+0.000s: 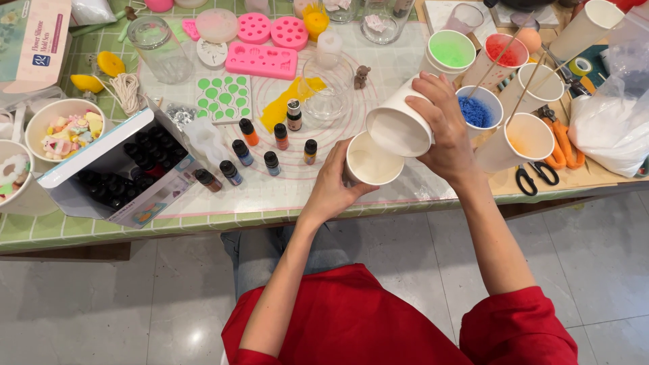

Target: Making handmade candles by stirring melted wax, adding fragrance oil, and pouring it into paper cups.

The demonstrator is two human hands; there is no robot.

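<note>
My right hand (443,128) grips a white paper cup (399,125) tilted on its side, mouth facing left and down over a second white paper cup (370,160). My left hand (332,186) wraps around that lower cup, which stands upright near the table's front edge and holds a pale whitish fill. The two cup rims nearly touch. Both arms wear red sleeves pushed up.
Small dropper bottles (270,150) with coloured caps stand left of the cups, beside an open box of dark bottles (128,177). Paper cups of green (451,49), red (506,51), blue (477,111) and orange (529,137) granules sit right. Orange scissors (560,145), pink silicone moulds (262,61), glass jars and a white bag (612,128) surround them.
</note>
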